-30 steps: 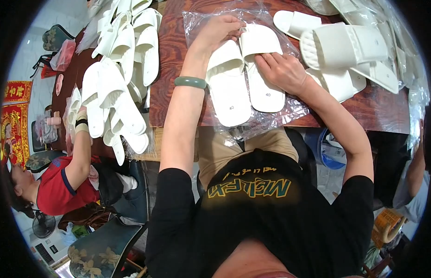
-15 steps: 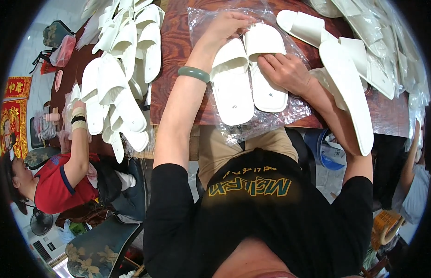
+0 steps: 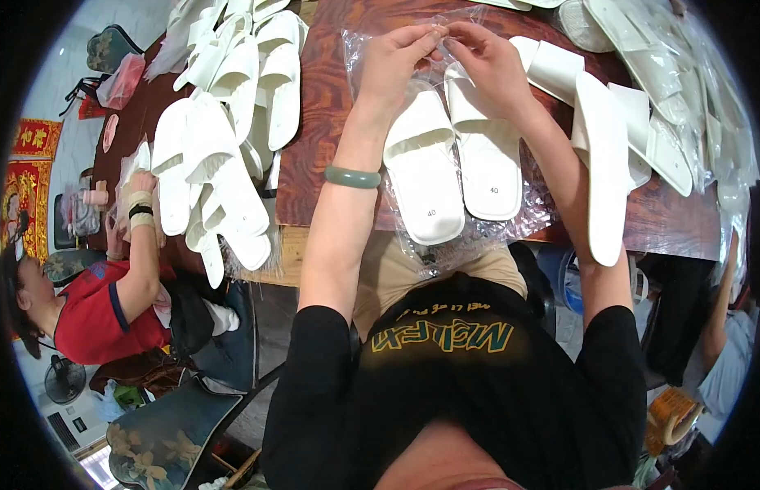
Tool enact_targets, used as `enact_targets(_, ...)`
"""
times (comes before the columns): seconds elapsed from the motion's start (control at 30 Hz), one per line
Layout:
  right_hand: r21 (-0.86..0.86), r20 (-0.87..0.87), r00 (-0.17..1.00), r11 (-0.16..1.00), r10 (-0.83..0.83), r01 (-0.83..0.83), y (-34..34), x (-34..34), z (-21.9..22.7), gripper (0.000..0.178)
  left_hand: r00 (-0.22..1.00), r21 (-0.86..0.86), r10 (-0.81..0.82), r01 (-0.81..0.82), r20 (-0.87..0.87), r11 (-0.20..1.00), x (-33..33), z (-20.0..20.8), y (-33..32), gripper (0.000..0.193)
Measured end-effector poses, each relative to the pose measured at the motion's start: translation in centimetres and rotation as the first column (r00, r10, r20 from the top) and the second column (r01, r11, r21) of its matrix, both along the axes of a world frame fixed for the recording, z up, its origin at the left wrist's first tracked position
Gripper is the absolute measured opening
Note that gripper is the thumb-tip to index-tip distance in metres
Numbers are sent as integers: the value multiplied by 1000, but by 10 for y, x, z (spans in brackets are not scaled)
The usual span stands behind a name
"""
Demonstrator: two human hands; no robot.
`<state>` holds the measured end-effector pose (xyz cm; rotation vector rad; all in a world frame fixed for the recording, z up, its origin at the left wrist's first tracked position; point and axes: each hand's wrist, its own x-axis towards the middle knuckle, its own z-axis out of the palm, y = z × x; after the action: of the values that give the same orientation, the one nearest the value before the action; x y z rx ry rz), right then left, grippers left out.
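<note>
A pair of white slippers, the left slipper [image 3: 427, 184] and the right slipper [image 3: 492, 167], lies side by side on a clear plastic bag [image 3: 533, 226] at the table's near edge, toes pointing away from me. Beyond the toes my left hand [image 3: 403, 64] and my right hand [image 3: 490, 72] meet, fingertips pinched together on the bag's far edge. What lies right between the fingertips is too small to make out fully. A green bangle [image 3: 352, 177] circles my left wrist. My right forearm passes beside a loose white slipper [image 3: 606, 175].
White slippers [image 3: 220, 163] are heaped at the left. More slippers in clear bags [image 3: 661, 61] pile up at the far right. The wooden table [image 3: 327, 106] ends near my lap. A co-worker in a red shirt [image 3: 110, 314] sits at left; another person's arm [image 3: 717, 318] shows at right.
My right hand has left the right slipper's strap and moved up to my left hand beyond the toes. The view has shifted slightly, so the slippers appear lower.
</note>
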<state>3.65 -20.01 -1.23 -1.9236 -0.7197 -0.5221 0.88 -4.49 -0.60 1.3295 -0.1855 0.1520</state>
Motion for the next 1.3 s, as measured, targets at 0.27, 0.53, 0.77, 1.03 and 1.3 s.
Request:
enact_targets(0.27, 510, -395, 893, 860, 213, 20, 9, -6, -2, 19, 999, 57, 33, -34, 25, 998, 1, -8, 1, 17)
enact_targets(0.53, 353, -353, 931, 935, 92, 42, 7, -10, -7, 18, 998, 31, 58, -59, 15, 998, 0, -5, 0, 18)
enact_targets(0.77, 307, -171, 985, 950, -7, 60, 9, -10, -13, 17, 996, 70, 87, -87, 12, 994, -1, -6, -1, 18)
enact_targets(1.03, 259, -203, 979, 963, -19, 73, 8, -14, -7, 16, 998, 30, 66, -66, 7, 997, 2, -8, 0, 18)
enact_targets(1.3, 249, -149, 988, 965, -46, 82, 9, -14, -9, 17, 997, 48, 62, -65, 52, 997, 0, -9, 2, 17)
